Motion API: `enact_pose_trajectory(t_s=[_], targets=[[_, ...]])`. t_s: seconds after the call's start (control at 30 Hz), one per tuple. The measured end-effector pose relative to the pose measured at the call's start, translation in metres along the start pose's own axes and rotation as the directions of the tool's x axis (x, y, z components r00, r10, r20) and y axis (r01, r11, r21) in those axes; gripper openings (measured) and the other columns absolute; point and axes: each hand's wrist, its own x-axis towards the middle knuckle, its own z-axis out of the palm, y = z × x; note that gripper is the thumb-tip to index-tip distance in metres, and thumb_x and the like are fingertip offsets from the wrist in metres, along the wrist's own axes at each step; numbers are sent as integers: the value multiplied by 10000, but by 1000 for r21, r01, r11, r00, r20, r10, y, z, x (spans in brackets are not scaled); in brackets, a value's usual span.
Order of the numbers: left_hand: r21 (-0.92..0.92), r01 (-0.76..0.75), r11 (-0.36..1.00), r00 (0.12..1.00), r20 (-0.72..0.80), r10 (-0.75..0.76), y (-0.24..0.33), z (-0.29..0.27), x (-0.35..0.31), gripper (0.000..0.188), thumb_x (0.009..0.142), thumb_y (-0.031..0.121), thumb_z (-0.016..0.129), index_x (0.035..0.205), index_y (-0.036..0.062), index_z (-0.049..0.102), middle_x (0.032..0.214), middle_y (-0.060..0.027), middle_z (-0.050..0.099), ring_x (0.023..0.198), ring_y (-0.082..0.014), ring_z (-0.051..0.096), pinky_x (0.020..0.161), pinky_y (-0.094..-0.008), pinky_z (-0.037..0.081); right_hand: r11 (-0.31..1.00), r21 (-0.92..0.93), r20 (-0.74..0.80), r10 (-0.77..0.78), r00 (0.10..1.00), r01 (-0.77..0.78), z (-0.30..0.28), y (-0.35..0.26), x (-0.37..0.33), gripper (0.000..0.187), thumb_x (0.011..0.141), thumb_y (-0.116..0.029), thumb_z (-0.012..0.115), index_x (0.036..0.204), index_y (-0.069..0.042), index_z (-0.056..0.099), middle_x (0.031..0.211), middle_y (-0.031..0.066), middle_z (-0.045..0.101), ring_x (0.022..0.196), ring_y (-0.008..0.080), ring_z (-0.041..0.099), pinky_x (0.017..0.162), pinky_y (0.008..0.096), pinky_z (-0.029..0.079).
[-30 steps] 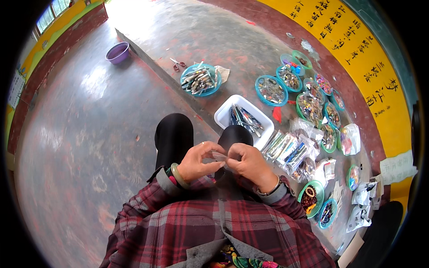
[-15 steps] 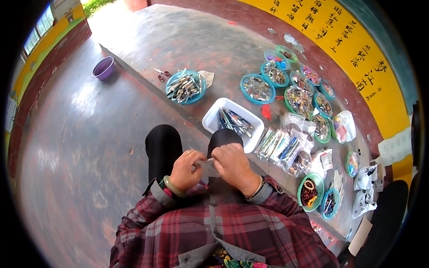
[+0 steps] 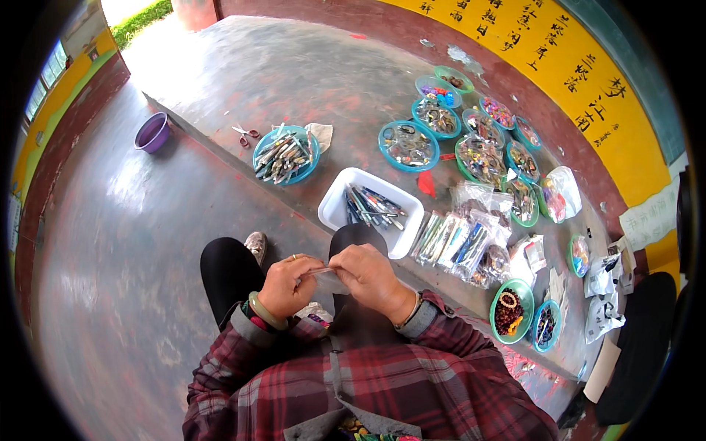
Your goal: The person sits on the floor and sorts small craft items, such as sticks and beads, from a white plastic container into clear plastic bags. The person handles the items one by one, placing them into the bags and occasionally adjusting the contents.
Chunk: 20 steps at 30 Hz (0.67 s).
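The left hand (image 3: 288,285) and the right hand (image 3: 368,273) meet just below the centre of the frame, above the person's knees, and both pinch a small clear plastic packet (image 3: 318,272) stretched between their fingertips. The left closes on its left end, the right on its right end; what the packet holds is too small to tell. A pale green bangle (image 3: 263,312) circles the left wrist.

Compared with 0.5 s ago, the grip is the same and the hands have stayed together, but the view has tilted, so they sit a little higher and the red plaid shirt (image 3: 382,382) fills more of the lower frame.

Just above the right hand lies a white rectangular tray (image 3: 332,206) of pens on the raised ledge. To its upper left is a teal round dish (image 3: 306,170) of more pens, with scissors (image 3: 245,134) beside it. Right of the tray lie clear bags of goods (image 3: 460,242), and further teal dishes curve toward the upper right. A purple basin (image 3: 152,132) stands on the floor at the upper left.
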Motion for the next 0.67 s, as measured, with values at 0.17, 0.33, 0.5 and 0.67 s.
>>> enact_pose_trajectory(t_s=[0.17, 0.33, 0.5, 0.67], targets=[[80, 79, 994, 987, -149, -66, -23, -9, 23, 184, 764, 8, 496, 882, -9, 637, 784, -153, 633, 709, -268, 617, 636, -306, 476, 933, 157, -253, 355, 900, -324, -13, 79, 3, 122, 831, -133, 588, 894, -42, 641, 883, 105, 640, 832, 299, 608, 723, 365, 474], [-192, 319, 928, 878, -308, -366, -71, -10, 24, 192, 835, 52, 489, 926, -25, 640, 793, -88, 644, 713, -143, 592, 655, -262, 465, 706, -118, -128, 686, 716, -698, -18, 231, -50, 247, 780, -238, 600, 924, -45, 659, 839, 156, 655, 853, 342, 624, 754, 399, 486], [-344, 404, 848, 794, -329, -512, -105, -11, 25, 191, 899, 99, 513, 972, -29, 635, 877, -53, 650, 775, -102, 590, 712, -218, 482, 586, -318, -95, 762, 640, -745, 21, 296, -71, 314, 756, -204, 589, 1039, -74, 628, 986, 190, 624, 952, 364, 590, 838, 428, 471], [-479, 426, 768, 746, -295, -597, -106, -6, 30, 194, 910, 119, 524, 985, -21, 634, 927, -57, 643, 800, -100, 588, 723, -231, 490, 594, -435, -127, 704, 699, -677, 50, 329, -50, 412, 743, -141, 633, 1137, -59, 546, 1083, 187, 562, 1011, 353, 545, 860, 421, 448]])
